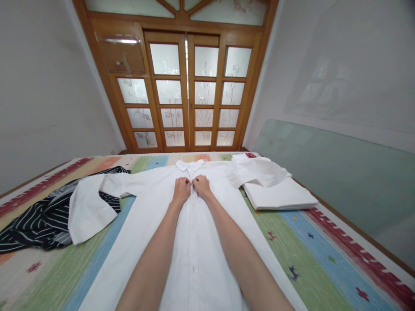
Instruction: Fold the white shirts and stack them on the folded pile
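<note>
A white collared shirt [155,211] lies spread face up, its collar [189,165] at the far end and its button front running toward me. Just below the collar, my left hand [182,189] pinches the front edge from the left side. My right hand [201,185] is closed on the same front strip from the right, close beside the left. Whether a button sits between the fingers is too small to make out. The left sleeve [92,207] bends down over a black striped garment [48,220]. On the right, the other sleeve [259,170] rests on folded white cloth [282,196].
A striped, multicoloured cover [292,250] lies under the garments. Past its far edge stand wooden doors with glass panes [191,95]. A pale green panel [340,172] leans along the right wall, and a plain wall [42,86] rises on the left.
</note>
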`<control>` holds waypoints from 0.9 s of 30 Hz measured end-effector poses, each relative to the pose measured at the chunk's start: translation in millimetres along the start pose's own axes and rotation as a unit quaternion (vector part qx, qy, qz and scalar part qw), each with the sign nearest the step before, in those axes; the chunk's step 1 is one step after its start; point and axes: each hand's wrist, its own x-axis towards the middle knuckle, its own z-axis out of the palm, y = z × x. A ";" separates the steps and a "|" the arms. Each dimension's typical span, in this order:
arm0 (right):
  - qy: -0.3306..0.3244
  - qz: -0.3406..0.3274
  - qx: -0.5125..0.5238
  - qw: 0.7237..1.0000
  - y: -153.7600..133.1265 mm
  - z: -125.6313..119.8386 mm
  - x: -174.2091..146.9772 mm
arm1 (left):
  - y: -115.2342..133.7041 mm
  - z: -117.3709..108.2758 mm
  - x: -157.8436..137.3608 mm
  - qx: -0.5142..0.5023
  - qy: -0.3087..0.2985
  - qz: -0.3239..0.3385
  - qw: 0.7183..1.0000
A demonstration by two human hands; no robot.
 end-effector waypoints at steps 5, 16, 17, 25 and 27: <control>-0.011 -0.007 -0.008 1.000 -0.5 -1.6 -2.4 | -1.6 1.1 1.8 -0.006 -0.005 -0.001 1.000; 0.006 -0.014 -0.021 1.000 -0.3 -0.4 -4.0 | -2.9 -1.8 8.0 -0.006 -0.031 -0.085 0.996; 0.005 -0.014 -0.021 1.000 -0.5 -0.6 -4.1 | -3.7 -3.6 8.7 -0.012 -0.036 -0.092 0.995; -0.005 -0.008 0.000 1.000 -0.3 -2.6 -2.9 | -2.3 -10.9 6.6 -0.041 -0.046 -0.103 0.993; -0.005 -0.007 0.010 1.000 0.6 -2.1 -2.0 | -0.2 -10.9 5.5 -0.037 -0.044 -0.105 0.993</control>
